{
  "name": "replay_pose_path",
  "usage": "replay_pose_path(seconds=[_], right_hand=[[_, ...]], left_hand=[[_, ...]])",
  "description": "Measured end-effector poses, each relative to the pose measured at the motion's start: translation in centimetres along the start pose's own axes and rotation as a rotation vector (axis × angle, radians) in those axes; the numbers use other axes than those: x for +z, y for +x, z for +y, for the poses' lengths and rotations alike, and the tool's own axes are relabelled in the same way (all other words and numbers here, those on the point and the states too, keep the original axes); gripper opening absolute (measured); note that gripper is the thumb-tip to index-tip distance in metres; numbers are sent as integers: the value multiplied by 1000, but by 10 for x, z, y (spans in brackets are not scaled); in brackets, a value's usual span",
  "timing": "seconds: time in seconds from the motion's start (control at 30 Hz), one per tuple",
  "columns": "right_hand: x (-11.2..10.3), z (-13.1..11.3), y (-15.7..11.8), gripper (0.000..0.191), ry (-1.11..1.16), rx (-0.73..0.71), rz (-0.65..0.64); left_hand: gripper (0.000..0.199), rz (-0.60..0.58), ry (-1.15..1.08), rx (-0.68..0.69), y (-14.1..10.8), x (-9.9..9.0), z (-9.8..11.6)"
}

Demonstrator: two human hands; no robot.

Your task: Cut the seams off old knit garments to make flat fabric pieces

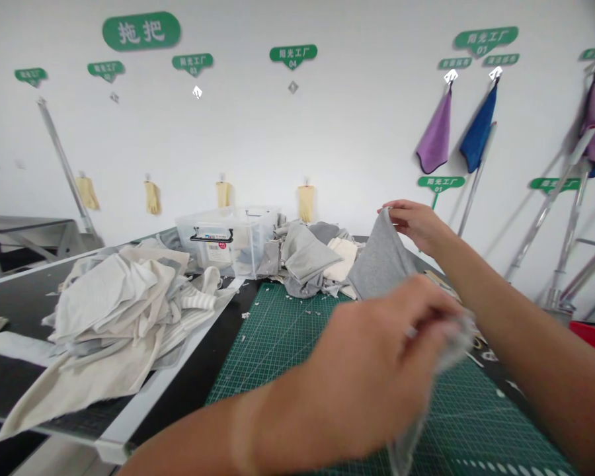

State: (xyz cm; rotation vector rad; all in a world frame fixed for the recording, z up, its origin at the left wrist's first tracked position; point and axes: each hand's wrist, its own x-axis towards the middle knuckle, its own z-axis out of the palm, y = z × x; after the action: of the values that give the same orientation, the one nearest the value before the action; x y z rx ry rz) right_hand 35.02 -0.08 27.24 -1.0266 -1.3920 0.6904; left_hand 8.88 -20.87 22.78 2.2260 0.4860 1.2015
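A piece of grey cloth [381,258] is held up over the green cutting mat [277,337]. My right hand [416,225], farther off, pinches its upper corner between thumb and fingers. Close to the camera, my left hand [377,363] is closed on a grey fabric edge by its fingertips, blurred by motion. Part of the cloth hangs below the left hand, and that hand hides the middle of it. Whether both hands grip one single piece, I cannot fully tell.
Left lies a pile of white and cream cloth pieces [114,297]. Behind the mat stand a clear plastic box [223,241] and a heap of grey scraps [307,254]. A red container [592,338] is at the right edge. Gloves, cloths and poles line the wall.
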Motion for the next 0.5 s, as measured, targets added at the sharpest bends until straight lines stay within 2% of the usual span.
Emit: replay_pose_path(seconds=[0.07, 0.13, 0.23, 0.3, 0.4, 0.5], right_hand=[[-13, 1, 0, 15, -4, 23, 52], [-26, 0, -1, 14, -8, 48, 100], [-45, -4, -3, 13, -20, 54, 139], [-56, -6, -4, 13, -26, 40, 166], [-69, -11, -8, 13, -18, 25, 188], [-75, -18, -13, 14, -7, 18, 157]], left_hand=[[17, 234, -22, -30, 15, -34, -21], [16, 404, -2, -71, 28, -69, -51], [21, 597, 42, -124, 41, -119, -94], [22, 706, 44, -158, 44, -148, -114], [22, 843, 59, -203, 46, -180, -132], [24, 904, 52, -222, 46, -197, -144]])
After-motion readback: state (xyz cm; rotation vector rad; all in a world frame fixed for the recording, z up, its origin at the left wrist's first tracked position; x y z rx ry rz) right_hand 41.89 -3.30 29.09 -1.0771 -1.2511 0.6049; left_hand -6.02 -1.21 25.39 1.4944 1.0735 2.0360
